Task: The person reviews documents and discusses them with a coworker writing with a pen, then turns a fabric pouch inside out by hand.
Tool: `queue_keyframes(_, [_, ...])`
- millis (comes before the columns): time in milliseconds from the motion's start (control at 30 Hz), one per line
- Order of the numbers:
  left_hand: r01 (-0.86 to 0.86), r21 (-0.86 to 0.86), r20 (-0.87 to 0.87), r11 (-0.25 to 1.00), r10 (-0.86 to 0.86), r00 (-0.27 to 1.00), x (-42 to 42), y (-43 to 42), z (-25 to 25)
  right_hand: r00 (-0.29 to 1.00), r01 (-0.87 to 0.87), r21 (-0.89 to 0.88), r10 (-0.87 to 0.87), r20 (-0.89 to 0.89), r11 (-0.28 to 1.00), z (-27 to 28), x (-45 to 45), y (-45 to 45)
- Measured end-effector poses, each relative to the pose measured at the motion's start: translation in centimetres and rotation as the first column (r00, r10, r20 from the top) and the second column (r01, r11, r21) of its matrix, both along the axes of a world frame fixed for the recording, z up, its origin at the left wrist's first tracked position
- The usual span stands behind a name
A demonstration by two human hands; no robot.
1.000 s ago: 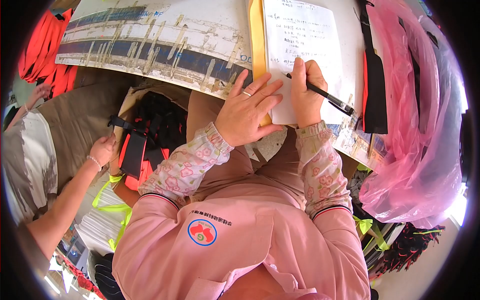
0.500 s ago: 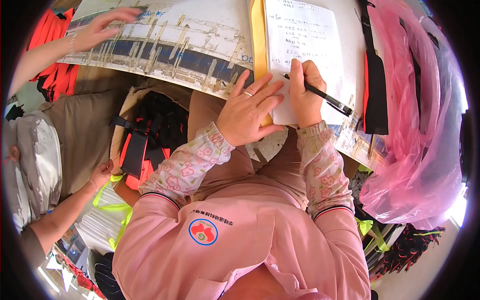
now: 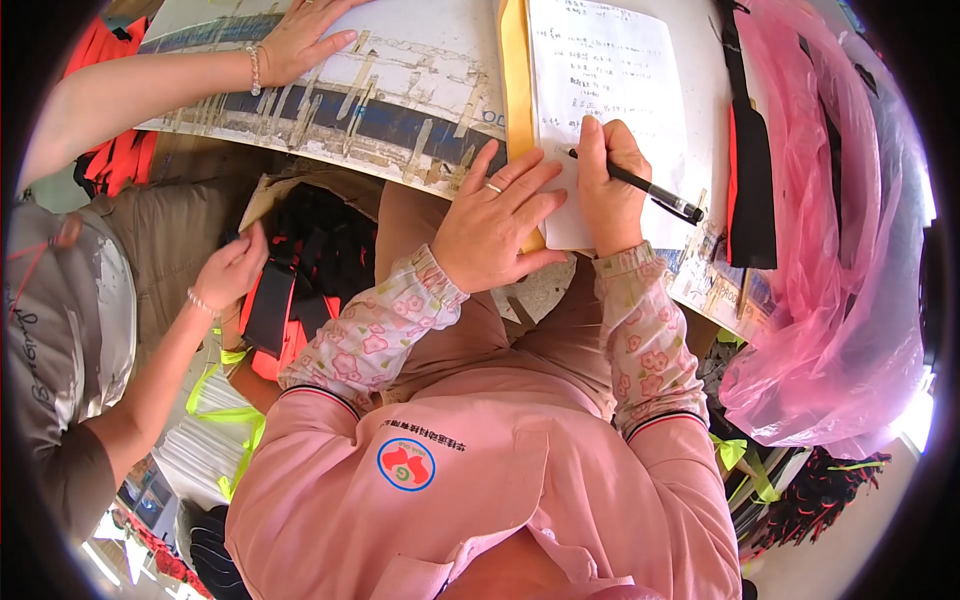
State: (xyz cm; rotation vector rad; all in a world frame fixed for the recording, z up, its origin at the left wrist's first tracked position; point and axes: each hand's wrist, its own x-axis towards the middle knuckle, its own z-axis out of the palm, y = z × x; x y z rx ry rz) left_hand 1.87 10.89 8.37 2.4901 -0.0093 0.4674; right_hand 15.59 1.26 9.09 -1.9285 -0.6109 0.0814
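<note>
Pinched in my right hand (image 3: 615, 190) is a black pen (image 3: 655, 192), its tip over a white sheet of paper (image 3: 655, 130) with handwritten lines on the upper part. My left hand (image 3: 500, 217) lies flat with fingers spread, across the sheet's lower left edge and the yellow folder or pad (image 3: 520, 90) under it. A ring shows on one finger. Patterned sleeve covers reach both my wrists. The paper lies near the edge of the worn white table (image 3: 440, 50).
At the left, a co-worker rests one hand (image 3: 300, 45) on the table; the other hand (image 3: 232, 268) is at a cardboard box (image 3: 258, 205) of black and orange straps (image 3: 275, 300). To the right are a black-orange strap (image 3: 750, 190) and a pink plastic bag (image 3: 810, 330).
The co-worker has leaned in: one hand has come down farther right on the table, the other has risen to the box. My hands and the pen look almost unmoved.
</note>
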Motion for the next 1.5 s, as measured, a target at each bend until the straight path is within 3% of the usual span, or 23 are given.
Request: queue_keyframes(1500, [0.009, 0.005, 0.002, 1.000, -0.009, 1.000, -0.08, 0.10, -0.03, 0.999, 0.041, 0.001, -0.041, 0.026, 0.999, 0.43, -0.14, 0.06])
